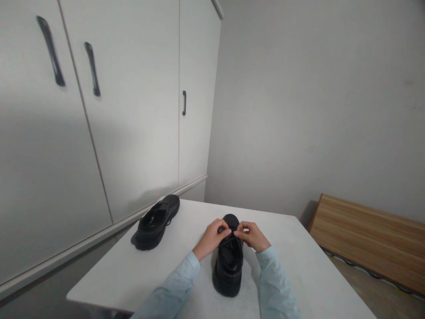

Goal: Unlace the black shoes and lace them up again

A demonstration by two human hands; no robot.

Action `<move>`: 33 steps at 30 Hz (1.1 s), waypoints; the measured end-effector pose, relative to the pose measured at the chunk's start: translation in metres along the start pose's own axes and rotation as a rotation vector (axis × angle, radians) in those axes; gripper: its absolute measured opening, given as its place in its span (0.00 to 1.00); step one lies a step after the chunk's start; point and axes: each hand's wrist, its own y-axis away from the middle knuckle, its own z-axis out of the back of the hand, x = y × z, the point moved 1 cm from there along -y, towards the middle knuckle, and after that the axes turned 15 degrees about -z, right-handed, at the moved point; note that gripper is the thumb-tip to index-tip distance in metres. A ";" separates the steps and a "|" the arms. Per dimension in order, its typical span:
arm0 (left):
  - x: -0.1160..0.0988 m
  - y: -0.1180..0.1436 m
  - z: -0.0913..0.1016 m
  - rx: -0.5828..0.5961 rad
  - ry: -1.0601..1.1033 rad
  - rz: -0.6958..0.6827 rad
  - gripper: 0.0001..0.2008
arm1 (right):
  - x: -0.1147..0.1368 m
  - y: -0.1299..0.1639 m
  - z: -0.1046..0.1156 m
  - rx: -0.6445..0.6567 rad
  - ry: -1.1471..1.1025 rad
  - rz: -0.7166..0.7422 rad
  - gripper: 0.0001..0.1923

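A black lace-up shoe (227, 277) stands on the white table in front of me, its toe pointing away and its heel toward me. Over its front, my left hand (214, 237) pinches thumb and fingers together at the shoelace (228, 240). From the other side my right hand (251, 235) does the same, with its fingertips close to those of the left. The dark lace is thin against the dark shoe, so its exact path between the fingers is hard to make out. Another black shoe (149, 237) rests at the table's left, its lace hanging along the side.
The white table (285, 266) reaches from my body to the grey wall (299, 110). White cupboard doors (139, 115) with dark handles line the left. On the right, a wood-grain panel (365, 235) leans low, with a dark cable (365, 270) along its lower edge.
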 end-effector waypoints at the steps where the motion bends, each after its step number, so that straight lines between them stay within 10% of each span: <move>1: 0.001 0.000 -0.001 -0.004 0.032 0.015 0.10 | 0.000 0.000 0.000 0.007 -0.005 -0.006 0.18; 11: 0.016 0.006 -0.006 -0.019 0.422 0.373 0.18 | -0.005 -0.004 0.001 -0.015 -0.008 -0.034 0.08; 33: 0.031 0.010 0.023 0.137 0.119 0.551 0.10 | -0.016 -0.011 0.006 -0.220 0.263 -0.329 0.13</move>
